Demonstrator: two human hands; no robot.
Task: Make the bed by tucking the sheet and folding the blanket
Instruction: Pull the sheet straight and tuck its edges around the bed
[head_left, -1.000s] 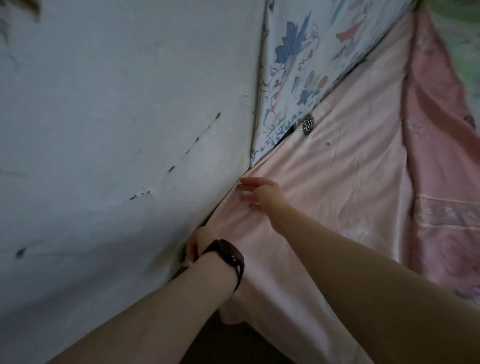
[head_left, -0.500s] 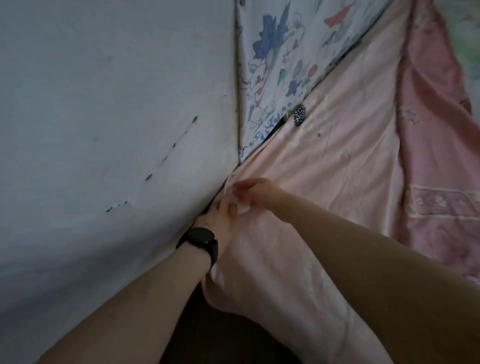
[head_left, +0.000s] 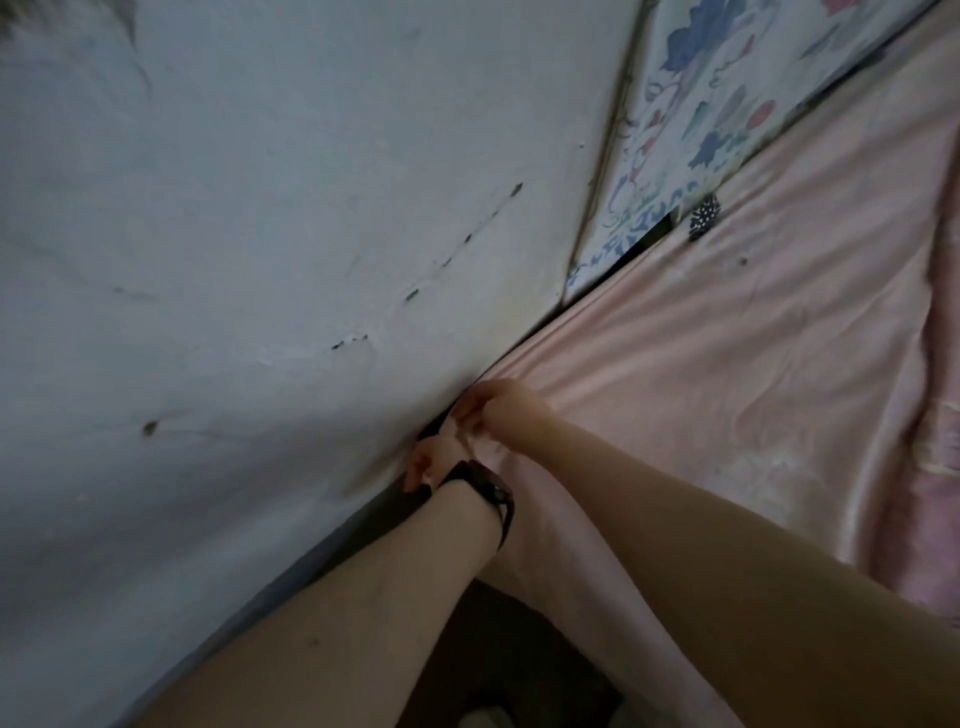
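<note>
A pale pink sheet (head_left: 727, 374) covers the bed and meets the grey wall on the left. My left hand (head_left: 431, 460), with a dark watch on the wrist, pinches the sheet's edge down in the dark gap between bed and wall. Just above it, my right hand (head_left: 493, 405) curls its fingers round a fold of the same edge. A darker pink patterned blanket (head_left: 935, 467) lies crumpled along the right side of the bed.
The grey plaster wall (head_left: 260, 260) runs close along the bed's left side. A flowered blue and white cloth (head_left: 727, 104) hangs at the head end. A small black spotted thing (head_left: 704, 215) lies by it. The dark floor (head_left: 509, 649) shows below my arms.
My left hand has drawn back down the wall gap from beside my right hand. My right hand now curls on the sheet's edge. The view has tilted.
</note>
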